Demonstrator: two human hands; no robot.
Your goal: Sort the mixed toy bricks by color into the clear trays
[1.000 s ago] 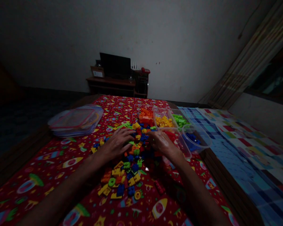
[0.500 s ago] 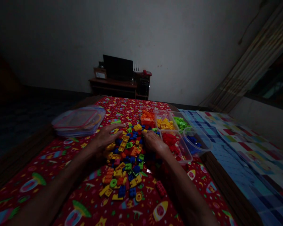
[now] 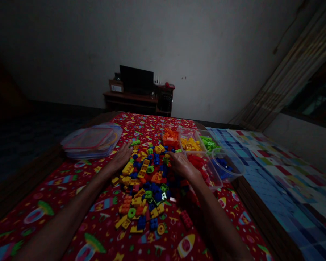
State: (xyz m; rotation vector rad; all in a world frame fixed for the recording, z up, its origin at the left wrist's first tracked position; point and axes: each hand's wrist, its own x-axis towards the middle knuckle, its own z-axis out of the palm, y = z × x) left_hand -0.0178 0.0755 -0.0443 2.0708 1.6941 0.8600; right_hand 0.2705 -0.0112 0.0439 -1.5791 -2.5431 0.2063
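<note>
Head view, and we've a red cloth point(image 3: 152, 125) spread wide! Five tubs point(image 3: 212, 178) stand right, one colour apiece; our mixed bricks point(image 3: 143, 168) sprawl mid-cloth; lids point(image 3: 88, 139) stack up left. Here's our left hand point(image 3: 122, 156) at the bricks' left edge, fingers stretched open, tips near a green brick point(image 3: 135, 143). Our right hand point(image 3: 181, 165) works their right edge, fingers curled; gripping anything? We can't tell.
</note>
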